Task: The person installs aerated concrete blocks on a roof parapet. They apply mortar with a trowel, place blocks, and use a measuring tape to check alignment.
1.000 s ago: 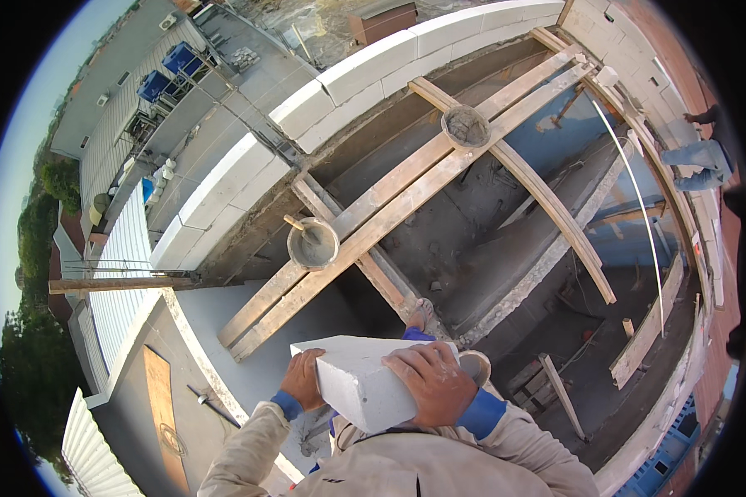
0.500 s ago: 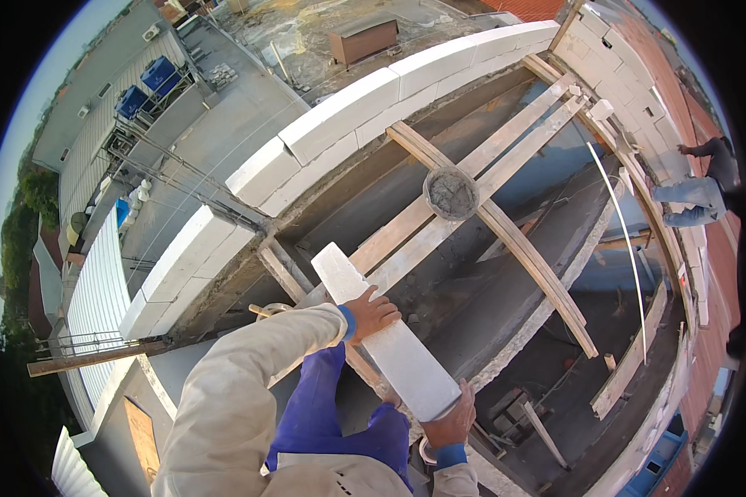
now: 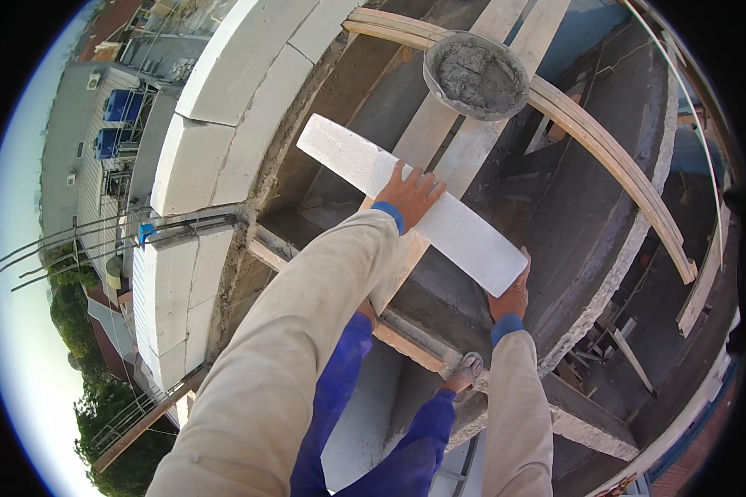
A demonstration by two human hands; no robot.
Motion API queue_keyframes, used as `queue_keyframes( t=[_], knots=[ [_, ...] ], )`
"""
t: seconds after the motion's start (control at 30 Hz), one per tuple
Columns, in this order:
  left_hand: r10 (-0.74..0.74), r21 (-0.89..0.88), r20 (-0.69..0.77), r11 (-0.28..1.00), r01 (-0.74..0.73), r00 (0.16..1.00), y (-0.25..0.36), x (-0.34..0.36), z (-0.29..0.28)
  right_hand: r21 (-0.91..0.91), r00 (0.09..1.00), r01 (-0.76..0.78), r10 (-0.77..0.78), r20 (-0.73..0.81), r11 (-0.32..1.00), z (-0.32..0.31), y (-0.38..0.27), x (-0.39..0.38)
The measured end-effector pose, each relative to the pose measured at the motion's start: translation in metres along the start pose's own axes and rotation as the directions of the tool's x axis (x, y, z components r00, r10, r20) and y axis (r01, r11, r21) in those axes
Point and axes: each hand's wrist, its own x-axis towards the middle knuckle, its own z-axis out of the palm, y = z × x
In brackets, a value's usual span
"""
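A long white concrete block (image 3: 468,240) slants across the middle of the view, from upper left to lower right, above the two wooden planks. My left hand (image 3: 410,197) lies over the block near its middle, with its fingers on the top face and over the far edge. Around the block's lower right end is my right hand (image 3: 511,290), gripping it; part of its fingers is hidden. Whether the block rests on the planks or is held just above them, I cannot tell. Beyond it, a round pan of grey mortar (image 3: 477,76) sits on the planks.
The pale planks (image 3: 448,137) span a deep opening. Curved-looking timber (image 3: 609,149) crosses at the right. White block wall (image 3: 215,157) runs along the left, with steel bars (image 3: 83,244) jutting outward. My sandalled foot (image 3: 466,373) stands on a narrow concrete ledge.
My view has moved closer to the mortar pan and turned. The block, in both hands, now appears farther right and higher, lying at a flatter slant. My arms are stretched farther forward.
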Motion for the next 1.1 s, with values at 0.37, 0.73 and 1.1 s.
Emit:
queue_keyframes(
  t=[0.37,0.73,1.1],
  knots=[
    [-0.116,-0.287,0.029,0.951,0.120,0.993,0.035,0.023,0.023,-0.090,0.996,0.024,-0.017,0.084,0.996,-0.029,0.000,0.008],
    [-0.425,-0.846,0.311,0.284,0.452,0.850,0.108,-0.152,0.050,-0.744,0.815,0.343,0.211,0.539,0.573,0.033,-0.082,0.071],
    [-0.119,-0.309,0.951,-0.289,0.906,0.286,0.142,-0.523,0.127,-0.748,0.596,0.631,0.489,0.637,0.204,0.109,-0.192,0.095]
  ],
)
